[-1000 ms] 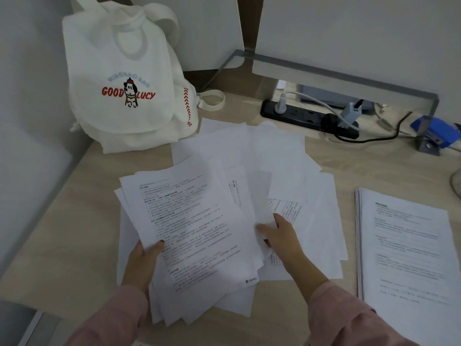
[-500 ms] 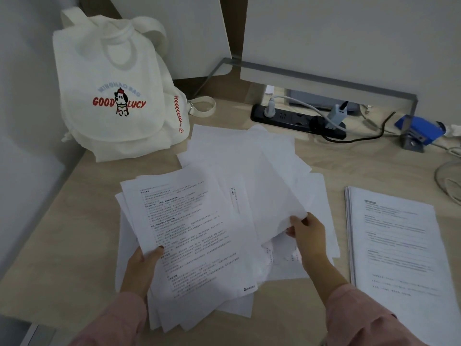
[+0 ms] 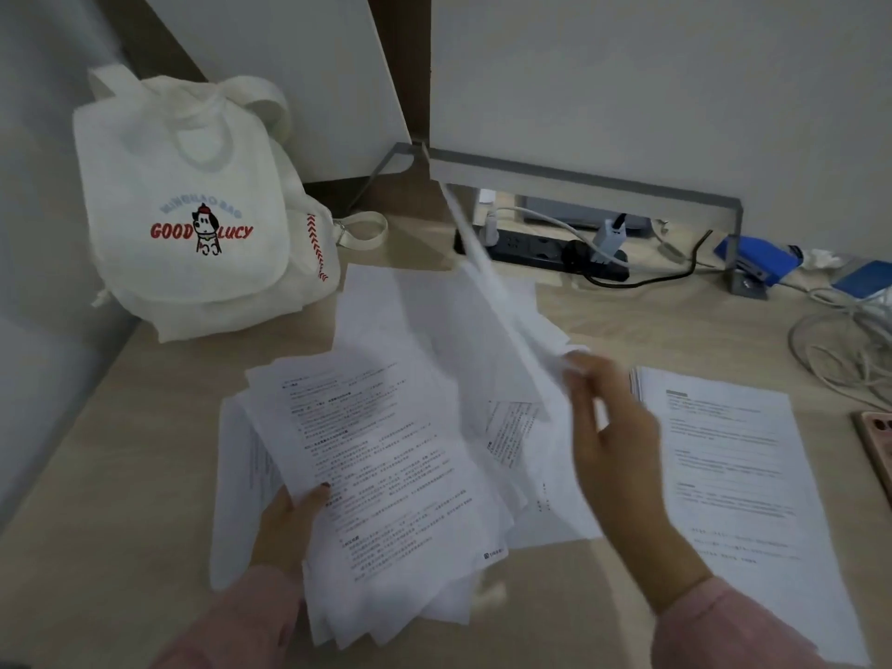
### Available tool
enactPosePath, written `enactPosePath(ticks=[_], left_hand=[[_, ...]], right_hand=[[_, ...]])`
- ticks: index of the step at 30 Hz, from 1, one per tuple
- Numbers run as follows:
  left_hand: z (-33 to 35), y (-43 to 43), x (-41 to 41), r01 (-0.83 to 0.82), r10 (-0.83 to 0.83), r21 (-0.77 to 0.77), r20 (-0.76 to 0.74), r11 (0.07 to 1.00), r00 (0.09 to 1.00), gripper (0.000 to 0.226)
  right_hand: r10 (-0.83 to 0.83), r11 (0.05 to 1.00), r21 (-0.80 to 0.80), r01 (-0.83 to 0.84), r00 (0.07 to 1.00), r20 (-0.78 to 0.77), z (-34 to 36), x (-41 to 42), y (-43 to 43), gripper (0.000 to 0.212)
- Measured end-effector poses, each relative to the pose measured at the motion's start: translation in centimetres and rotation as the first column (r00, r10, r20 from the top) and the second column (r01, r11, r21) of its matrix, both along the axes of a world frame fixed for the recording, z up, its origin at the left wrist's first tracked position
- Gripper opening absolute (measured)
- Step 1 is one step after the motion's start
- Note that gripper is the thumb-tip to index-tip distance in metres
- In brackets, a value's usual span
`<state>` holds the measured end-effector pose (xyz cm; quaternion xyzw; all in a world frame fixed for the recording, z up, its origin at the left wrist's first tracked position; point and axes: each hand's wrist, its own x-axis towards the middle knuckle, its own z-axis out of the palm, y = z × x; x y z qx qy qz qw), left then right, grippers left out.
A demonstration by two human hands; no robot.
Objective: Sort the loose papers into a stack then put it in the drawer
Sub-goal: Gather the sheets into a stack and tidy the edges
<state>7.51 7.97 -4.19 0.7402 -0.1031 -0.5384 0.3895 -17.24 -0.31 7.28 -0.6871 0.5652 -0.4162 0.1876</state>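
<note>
Loose papers [image 3: 410, 321] lie spread across the middle of the desk [image 3: 120, 451], with a bundle [image 3: 386, 465] on the pile's left side gripped by the left hand [image 3: 285, 528]. The right hand [image 3: 613, 427] holds one sheet [image 3: 502, 301] on edge above the pile (the power strip [image 3: 531, 248] lies behind). A stack [image 3: 724, 475] lies to the right, a bag [image 3: 193, 210] at back left and cables [image 3: 840, 350] at far right.

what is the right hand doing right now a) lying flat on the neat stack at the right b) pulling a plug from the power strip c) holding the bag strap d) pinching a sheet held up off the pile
d: the right hand pinches the corner of a sheet that stands up on edge above the loose papers, away from the plugs and the bag.
</note>
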Motion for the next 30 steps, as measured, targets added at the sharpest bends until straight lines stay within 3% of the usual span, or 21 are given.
enactPosePath(ticks=[3, 9, 14, 18, 23, 27, 30], left_hand=[[0.1, 0.0, -0.5, -0.008, 0.008, -0.013, -0.039, 1.000, 0.999, 0.044], [0.2, 0.4, -0.8, 0.017, -0.018, -0.007, -0.028, 1.000, 0.999, 0.040], [0.0, 0.9, -1.0, 0.006, -0.006, 0.003, -0.047, 1.000, 0.999, 0.040], [-0.2, 0.9, -1.2, 0.005, -0.005, 0.002, -0.071, 1.000, 0.997, 0.039], [0.0, 0.2, -1.6, -0.080, 0.079, -0.009, -0.123, 0.997, 0.989, 0.046], [0.0, 0.2, -1.6, 0.003, -0.006, -0.048, -0.065, 0.999, 0.998, 0.039], [-0.1, 0.8, -0.9, 0.005, -0.006, -0.045, -0.015, 0.999, 1.000, 0.037]], right_hand=[[0.164, 0.981, 0.126, -0.148, 0.978, -0.132, -4.2, 0.8, 2.1, 0.027], [0.314, 0.925, 0.300, -0.233, 0.914, -0.257, -10.0, 0.9, 5.2, 0.021], [0.419, 0.877, 0.346, -0.335, 0.884, -0.208, -10.9, 1.7, 6.7, 0.021], [0.552, 0.775, 0.425, -0.468, 0.829, -0.092, -11.1, 2.9, 7.4, 0.026], [0.666, 0.716, 0.396, -0.574, 0.733, -0.141, -11.1, 4.9, 8.2, 0.025], [0.751, 0.637, 0.405, -0.657, 0.647, -0.132, -11.5, 6.0, 8.6, 0.038], [0.718, 0.634, 0.433, -0.640, 0.695, -0.024, -10.5, 5.9, 8.1, 0.042]])
